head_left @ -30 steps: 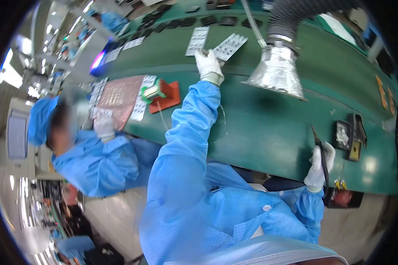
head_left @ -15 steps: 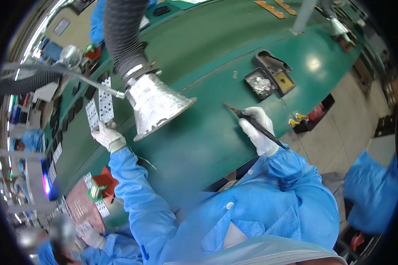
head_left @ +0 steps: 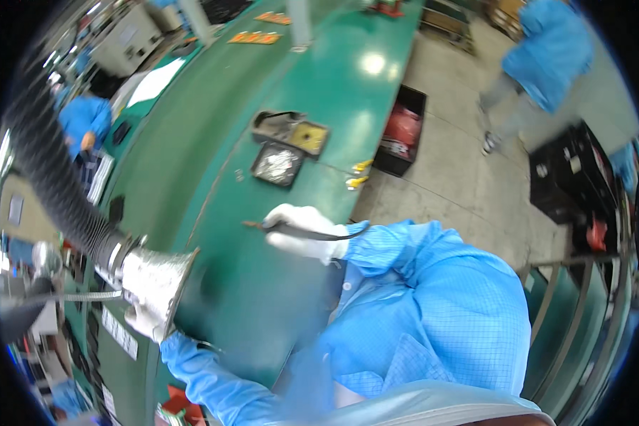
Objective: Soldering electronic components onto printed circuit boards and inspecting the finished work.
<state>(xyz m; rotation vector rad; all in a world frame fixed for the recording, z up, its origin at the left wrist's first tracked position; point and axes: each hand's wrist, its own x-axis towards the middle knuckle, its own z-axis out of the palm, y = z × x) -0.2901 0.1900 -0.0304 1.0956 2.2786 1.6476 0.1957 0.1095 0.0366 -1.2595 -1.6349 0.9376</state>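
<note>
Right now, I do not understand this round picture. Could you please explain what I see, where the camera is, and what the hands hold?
The camera sits on a person's head and looks down through a very wide lens, so straight edges bend. The person wears a blue coat and white gloves. The right hand holds a thin dark soldering iron over a long green workbench. The left hand is mostly hidden behind a shiny metal funnel hood on a black ribbed hose; what it holds cannot be seen. On the bench lie a dark iron stand and a small tray. Other people in blue stand nearby.
</note>
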